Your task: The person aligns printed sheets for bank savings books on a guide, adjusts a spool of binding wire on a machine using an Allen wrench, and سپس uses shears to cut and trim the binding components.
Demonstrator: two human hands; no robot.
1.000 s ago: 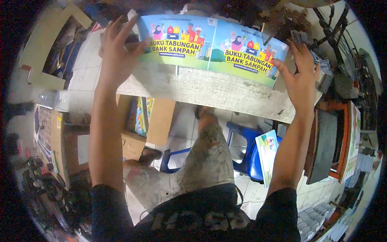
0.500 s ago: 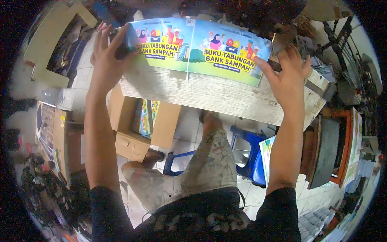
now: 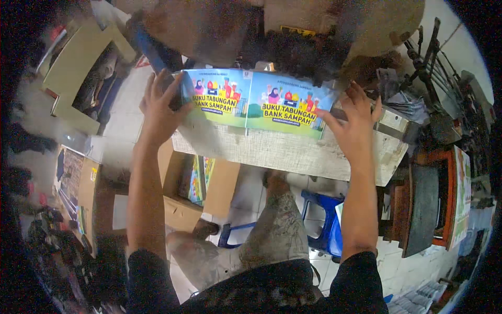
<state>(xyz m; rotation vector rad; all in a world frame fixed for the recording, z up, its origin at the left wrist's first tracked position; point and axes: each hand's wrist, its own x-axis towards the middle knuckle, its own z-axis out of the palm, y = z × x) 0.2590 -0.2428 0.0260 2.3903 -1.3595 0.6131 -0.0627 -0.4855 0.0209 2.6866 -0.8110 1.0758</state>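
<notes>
A wide printed sheet [image 3: 285, 104] lies on a pale, wood-grained board [image 3: 261, 144]. Its blue and green picture of cartoon figures and yellow lettering appears twice, side by side, with a vertical line between the two halves. At the sheet's left edge is my left hand [image 3: 161, 107], fingers spread, with the thumb beside the lower part of that edge. Across from it, my right hand [image 3: 355, 118] has its thumb on the right edge and its other fingers stretched out beyond the sheet. Neither hand visibly grips the paper.
Below the board's left part stands an open cardboard box [image 3: 180, 209] holding similar colourful printed pieces [image 3: 197, 180]. A blue plastic stool [image 3: 329, 225] is by my legs. Dark panels and an orange-brown frame [image 3: 444, 196] stand at right, metal stands [image 3: 431, 68] farther back.
The whole view has shifted, so board, sheet and box sit lower and look a little smaller. Both hands stay at the sheet's two side edges.
</notes>
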